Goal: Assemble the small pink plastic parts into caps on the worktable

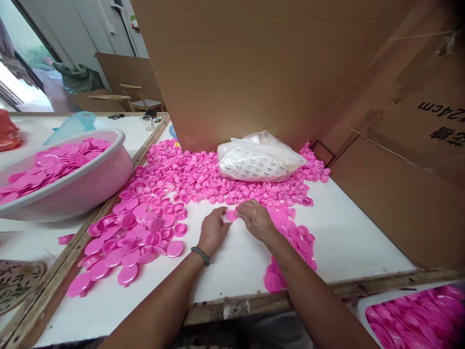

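Between my two hands, over the white tabletop (232,261), is a small round pink plastic piece (231,214). My left hand (214,230), with a dark beaded bracelet (200,256) on the wrist, pinches its left edge. From the other side, the fingers of my right hand (256,220) close on its right edge, partly covering it. To the left lies a spread of round pink pieces (134,232), some shaped like shallow cups. More flat pink pieces (298,242) lie beside and under my right forearm. Beyond my hands stretches a heap of small pink cup-shaped pieces (196,177).
A clear plastic bag of printed white packets (257,157) rests on the heap. Tall cardboard (247,72) walls the back and right. A large basin (90,179) full of pink discs stands left, past a wooden edge strip (83,237). A white bin (366,310) of pink pieces sits lower right.
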`<move>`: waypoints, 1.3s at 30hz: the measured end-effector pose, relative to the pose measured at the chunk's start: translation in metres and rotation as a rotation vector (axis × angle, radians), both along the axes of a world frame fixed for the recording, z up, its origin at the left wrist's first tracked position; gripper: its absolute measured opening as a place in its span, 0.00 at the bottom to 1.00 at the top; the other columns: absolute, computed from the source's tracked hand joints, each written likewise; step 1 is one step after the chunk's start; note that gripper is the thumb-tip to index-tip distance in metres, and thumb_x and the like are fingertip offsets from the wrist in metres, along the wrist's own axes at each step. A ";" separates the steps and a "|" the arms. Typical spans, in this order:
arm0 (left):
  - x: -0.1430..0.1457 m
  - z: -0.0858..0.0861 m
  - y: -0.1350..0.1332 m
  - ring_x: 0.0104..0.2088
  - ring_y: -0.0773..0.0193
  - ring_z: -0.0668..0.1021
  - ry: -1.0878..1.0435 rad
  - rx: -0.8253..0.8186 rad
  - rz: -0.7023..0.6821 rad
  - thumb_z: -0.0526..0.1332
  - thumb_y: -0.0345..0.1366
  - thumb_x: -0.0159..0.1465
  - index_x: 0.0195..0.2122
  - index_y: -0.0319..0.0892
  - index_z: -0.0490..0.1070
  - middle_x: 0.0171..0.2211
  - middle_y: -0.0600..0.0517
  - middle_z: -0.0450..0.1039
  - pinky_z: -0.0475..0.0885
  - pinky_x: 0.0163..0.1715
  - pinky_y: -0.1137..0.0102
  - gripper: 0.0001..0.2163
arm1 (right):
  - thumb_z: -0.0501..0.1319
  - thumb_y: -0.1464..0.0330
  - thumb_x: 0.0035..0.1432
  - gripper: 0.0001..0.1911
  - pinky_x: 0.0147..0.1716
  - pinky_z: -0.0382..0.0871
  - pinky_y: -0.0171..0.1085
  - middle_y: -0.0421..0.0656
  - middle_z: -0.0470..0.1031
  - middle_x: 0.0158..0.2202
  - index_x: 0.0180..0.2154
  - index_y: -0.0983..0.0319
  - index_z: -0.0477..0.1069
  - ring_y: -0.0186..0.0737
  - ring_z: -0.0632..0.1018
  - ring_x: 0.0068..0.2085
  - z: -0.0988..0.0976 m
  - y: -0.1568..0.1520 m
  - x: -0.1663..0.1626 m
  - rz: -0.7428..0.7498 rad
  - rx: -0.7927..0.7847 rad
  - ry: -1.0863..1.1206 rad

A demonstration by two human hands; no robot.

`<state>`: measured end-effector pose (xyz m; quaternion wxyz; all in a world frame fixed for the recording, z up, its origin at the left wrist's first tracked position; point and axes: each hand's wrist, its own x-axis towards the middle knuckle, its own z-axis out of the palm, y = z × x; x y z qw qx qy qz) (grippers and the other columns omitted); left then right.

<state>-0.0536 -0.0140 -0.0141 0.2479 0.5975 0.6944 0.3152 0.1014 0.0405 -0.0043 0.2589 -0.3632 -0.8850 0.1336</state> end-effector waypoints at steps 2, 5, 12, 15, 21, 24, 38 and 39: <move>0.001 -0.002 0.001 0.27 0.69 0.73 -0.024 0.003 -0.016 0.60 0.28 0.54 0.46 0.43 0.66 0.39 0.53 0.73 0.67 0.30 0.73 0.17 | 0.53 0.75 0.58 0.11 0.33 0.59 0.34 0.42 0.72 0.29 0.26 0.62 0.70 0.37 0.67 0.35 -0.003 0.000 -0.004 0.019 0.012 -0.018; 0.002 -0.004 0.001 0.28 0.69 0.74 -0.032 0.018 -0.025 0.59 0.28 0.55 0.45 0.44 0.66 0.38 0.54 0.74 0.67 0.31 0.73 0.16 | 0.53 0.77 0.56 0.11 0.31 0.58 0.33 0.41 0.72 0.27 0.25 0.62 0.70 0.37 0.66 0.34 -0.007 0.000 -0.009 0.036 0.004 -0.061; 0.004 -0.006 0.000 0.28 0.68 0.73 -0.007 0.037 -0.040 0.57 0.30 0.57 0.46 0.44 0.65 0.39 0.53 0.74 0.66 0.30 0.73 0.15 | 0.53 0.77 0.56 0.12 0.31 0.58 0.34 0.41 0.71 0.24 0.24 0.62 0.69 0.36 0.66 0.32 -0.005 -0.002 -0.010 0.027 0.017 -0.131; 0.005 -0.006 0.000 0.27 0.67 0.73 0.011 0.044 -0.044 0.58 0.30 0.56 0.46 0.44 0.66 0.39 0.53 0.73 0.66 0.30 0.72 0.16 | 0.52 0.74 0.59 0.12 0.32 0.59 0.35 0.41 0.71 0.25 0.25 0.62 0.69 0.37 0.66 0.32 0.001 -0.001 -0.006 -0.024 0.023 -0.043; 0.009 -0.008 0.003 0.31 0.65 0.73 0.023 0.068 -0.066 0.59 0.29 0.55 0.48 0.44 0.63 0.38 0.53 0.74 0.67 0.33 0.70 0.18 | 0.51 0.76 0.58 0.13 0.29 0.57 0.34 0.41 0.70 0.23 0.24 0.62 0.68 0.37 0.65 0.31 -0.001 0.002 -0.003 -0.046 0.024 -0.089; 0.010 -0.010 0.004 0.33 0.65 0.74 -0.006 0.058 -0.061 0.59 0.27 0.55 0.48 0.44 0.62 0.39 0.53 0.74 0.67 0.35 0.70 0.19 | 0.52 0.78 0.56 0.13 0.27 0.55 0.34 0.41 0.69 0.22 0.23 0.62 0.68 0.37 0.65 0.31 -0.005 0.002 -0.003 -0.035 0.031 -0.151; 0.009 -0.004 0.003 0.29 0.65 0.74 -0.026 0.004 -0.038 0.58 0.29 0.55 0.47 0.43 0.65 0.29 0.54 0.73 0.66 0.32 0.72 0.17 | 0.52 0.78 0.53 0.10 0.36 0.57 0.40 0.46 0.72 0.29 0.32 0.63 0.70 0.42 0.67 0.36 0.006 -0.009 -0.020 -0.037 0.110 -0.398; 0.008 -0.003 0.003 0.29 0.66 0.73 -0.043 0.008 -0.046 0.58 0.30 0.56 0.47 0.43 0.65 0.29 0.54 0.72 0.66 0.32 0.72 0.16 | 0.52 0.78 0.53 0.10 0.35 0.58 0.39 0.45 0.72 0.29 0.31 0.63 0.70 0.42 0.68 0.36 0.004 -0.009 -0.018 -0.046 0.097 -0.364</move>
